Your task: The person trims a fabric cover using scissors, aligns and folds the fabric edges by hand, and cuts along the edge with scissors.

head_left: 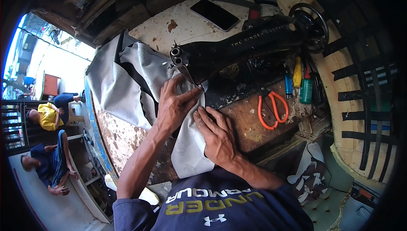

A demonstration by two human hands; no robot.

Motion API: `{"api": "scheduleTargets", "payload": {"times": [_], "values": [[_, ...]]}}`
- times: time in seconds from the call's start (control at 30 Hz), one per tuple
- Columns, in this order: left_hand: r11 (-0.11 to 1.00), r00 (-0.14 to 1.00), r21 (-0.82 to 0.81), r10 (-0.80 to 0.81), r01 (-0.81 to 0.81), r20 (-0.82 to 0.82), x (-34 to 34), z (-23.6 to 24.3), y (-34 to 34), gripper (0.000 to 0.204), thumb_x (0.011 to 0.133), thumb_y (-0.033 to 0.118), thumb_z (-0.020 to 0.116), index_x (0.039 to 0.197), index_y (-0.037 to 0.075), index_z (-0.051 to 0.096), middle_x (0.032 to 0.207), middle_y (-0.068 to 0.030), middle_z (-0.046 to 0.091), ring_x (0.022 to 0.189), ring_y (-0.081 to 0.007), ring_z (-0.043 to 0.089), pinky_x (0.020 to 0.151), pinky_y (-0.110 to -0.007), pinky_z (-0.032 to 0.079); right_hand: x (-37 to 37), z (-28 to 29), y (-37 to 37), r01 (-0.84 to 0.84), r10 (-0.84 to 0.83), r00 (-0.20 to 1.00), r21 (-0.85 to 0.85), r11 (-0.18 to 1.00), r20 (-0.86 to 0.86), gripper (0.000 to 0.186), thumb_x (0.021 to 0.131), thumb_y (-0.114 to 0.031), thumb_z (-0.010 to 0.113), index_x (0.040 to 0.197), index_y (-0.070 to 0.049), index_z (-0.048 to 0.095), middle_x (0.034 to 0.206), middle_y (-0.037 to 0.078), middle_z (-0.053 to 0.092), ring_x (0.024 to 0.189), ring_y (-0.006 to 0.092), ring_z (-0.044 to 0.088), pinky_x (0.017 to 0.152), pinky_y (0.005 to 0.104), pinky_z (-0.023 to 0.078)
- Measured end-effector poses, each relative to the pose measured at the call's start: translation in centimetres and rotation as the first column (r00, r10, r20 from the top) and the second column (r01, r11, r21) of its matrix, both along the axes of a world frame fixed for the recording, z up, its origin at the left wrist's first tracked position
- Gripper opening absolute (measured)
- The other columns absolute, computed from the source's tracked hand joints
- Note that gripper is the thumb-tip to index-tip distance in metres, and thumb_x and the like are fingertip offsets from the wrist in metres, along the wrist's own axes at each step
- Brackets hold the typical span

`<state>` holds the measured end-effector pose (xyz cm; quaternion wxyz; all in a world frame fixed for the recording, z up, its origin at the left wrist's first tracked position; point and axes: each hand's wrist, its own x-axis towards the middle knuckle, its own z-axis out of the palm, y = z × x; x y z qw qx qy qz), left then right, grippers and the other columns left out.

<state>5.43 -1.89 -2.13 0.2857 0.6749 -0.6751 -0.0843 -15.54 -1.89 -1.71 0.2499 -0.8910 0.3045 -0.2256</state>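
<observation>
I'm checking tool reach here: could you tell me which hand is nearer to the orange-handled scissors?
Right. The right hand lies on the grey fabric just left of the scissors; the left hand sits farther left.

— Left hand [173, 104]?
— Palm down, fingers spread and pressed flat, fingertips pointing up and right; forearm bare, entering from lower edge, angled up and right.
— Right hand [216, 135]?
— Palm down, fingers extended up and left, just beside left hand; wrist bent, forearm bare.
</observation>
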Motion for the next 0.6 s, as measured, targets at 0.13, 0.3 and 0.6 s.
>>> {"api": "scheduleTargets", "payload": {"times": [0.13, 0.3, 0.6], "values": [[0.995, 0.979, 0.076, -0.046, 0.062, -0.200, 1.2, 0.0, 0.0, 0.041, 0.085, 0.010, 0.075, 0.123, 0.021, 0.082, 0.145, -0.0202, 0.057, 0.136, -0.0413, 0.054, 0.116, -0.051, 0.042, -0.2, 0.0, -0.4, -0.017, 0.016, 1.000, 0.049, 0.999, 0.024, 0.054, 0.089, -0.005, 0.057, 0.143, 0.005, 0.063, 0.153, 0.020, 0.059, 0.140, 0.0369, 0.052, 0.115, 0.0508, 0.039], [0.937, 0.966, 0.295, -0.121, 0.188, -0.230, 2.4, 3.3, -0.4, 0.038, 0.088, 0.014, 0.067, 0.124, 0.017, 0.081, 0.151, -0.0261, 0.049, 0.138, -0.0445, 0.052, 0.119, -0.054, 0.040, 0.2, 0.9, -0.2, -0.014, 0.012, 0.999, 0.077, 0.997, 0.031, 0.055, 0.089, -0.004, 0.057, 0.142, 0.006, 0.062, 0.152, 0.023, 0.059, 0.141, 0.0390, 0.050, 0.115, 0.0530, 0.038], [0.939, 0.966, 0.258, -0.184, 0.228, -0.184, 3.0, 2.9, -1.1, 0.034, 0.092, 0.015, 0.069, 0.123, 0.015, 0.081, 0.149, -0.0252, 0.050, 0.133, -0.0432, 0.058, 0.114, -0.049, 0.048, 1.4, 1.1, 0.3, -0.015, 0.015, 1.000, -0.014, 1.000, -0.008, 0.056, 0.090, -0.008, 0.057, 0.144, 0.008, 0.058, 0.150, 0.025, 0.058, 0.139, 0.0392, 0.050, 0.117, 0.0561, 0.034]]}}
